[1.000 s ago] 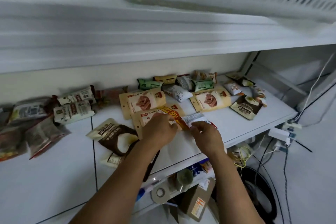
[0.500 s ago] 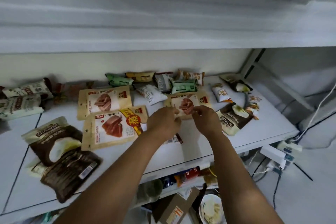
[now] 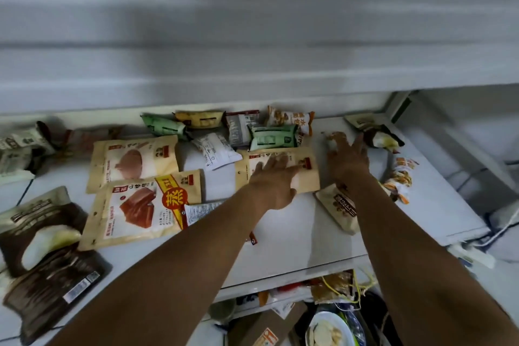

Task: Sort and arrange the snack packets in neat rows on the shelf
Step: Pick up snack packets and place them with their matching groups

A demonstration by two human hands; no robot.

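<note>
Snack packets lie scattered on a white shelf (image 3: 295, 236). My left hand (image 3: 273, 180) rests flat, fingers spread, on a beige pouch (image 3: 307, 177) in the middle of the shelf. My right hand (image 3: 346, 159) reaches over a small orange-and-white packet (image 3: 332, 139) further back; whether its fingers grip the packet is unclear. Two more beige pouches lie to the left, a pale one (image 3: 132, 161) and one with a yellow-red band (image 3: 143, 209). Small green (image 3: 273, 137), yellow (image 3: 199, 119) and white (image 3: 214, 150) packets sit along the back wall.
Brown pouches (image 3: 42, 236) lie at the front left, another brown-and-beige pouch (image 3: 341, 209) under my right forearm. Orange-striped packets (image 3: 398, 177) sit at the right. An upper shelf (image 3: 252, 50) hangs low overhead. A lower shelf (image 3: 280, 298) with clutter, cables and a power strip (image 3: 474, 254) are below right.
Both hands moved from the shelf's front to the back right. The left now lies flat on the right-hand beige pouch; the right has stretched out over the small orange-and-white packet.
</note>
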